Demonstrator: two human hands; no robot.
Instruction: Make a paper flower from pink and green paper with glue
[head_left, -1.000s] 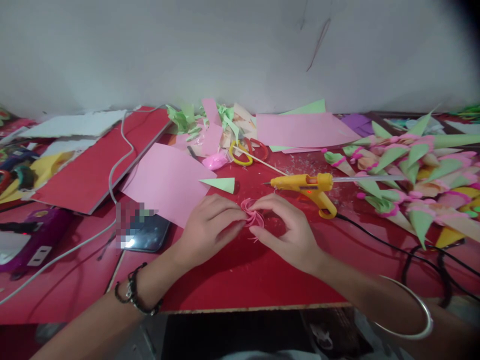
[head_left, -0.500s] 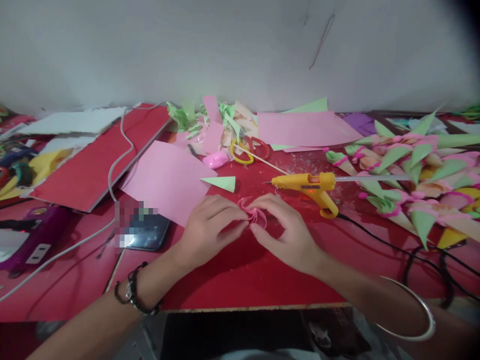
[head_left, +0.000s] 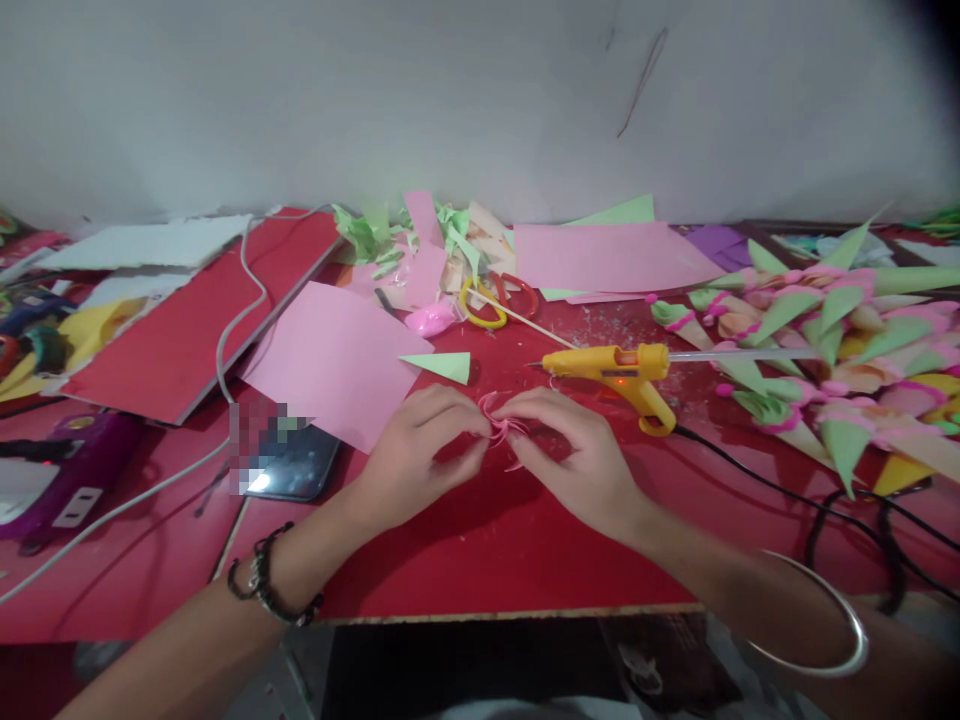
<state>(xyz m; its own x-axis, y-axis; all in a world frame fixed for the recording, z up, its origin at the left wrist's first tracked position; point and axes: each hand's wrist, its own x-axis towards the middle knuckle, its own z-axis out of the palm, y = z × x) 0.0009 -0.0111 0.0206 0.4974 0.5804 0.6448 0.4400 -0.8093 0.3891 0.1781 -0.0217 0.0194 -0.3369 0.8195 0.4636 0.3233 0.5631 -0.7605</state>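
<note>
A small pink paper piece with several curled strips (head_left: 507,430) is pinched between my two hands above the red table. My left hand (head_left: 424,455) grips its left side with thumb and forefinger. From the right, my right hand (head_left: 577,455) pinches the same piece, its fingertips partly over the strips. Just beyond my left hand lies a green paper cone (head_left: 442,366). The yellow glue gun (head_left: 622,372) rests on its side beyond my right hand, a clear glue stick in its back.
Pink sheet (head_left: 337,360) and phone (head_left: 296,462) lie left. Scissors (head_left: 487,303), a thin stick and paper scraps (head_left: 427,245) are further back. Paper cones with pink edging (head_left: 832,350) pile up right, near a black cord (head_left: 750,472). A purple power strip (head_left: 82,465) sits far left.
The pink strips have turned between my fingers and now fan out more thinly. My fingertips have shifted slightly; the surroundings are the same.
</note>
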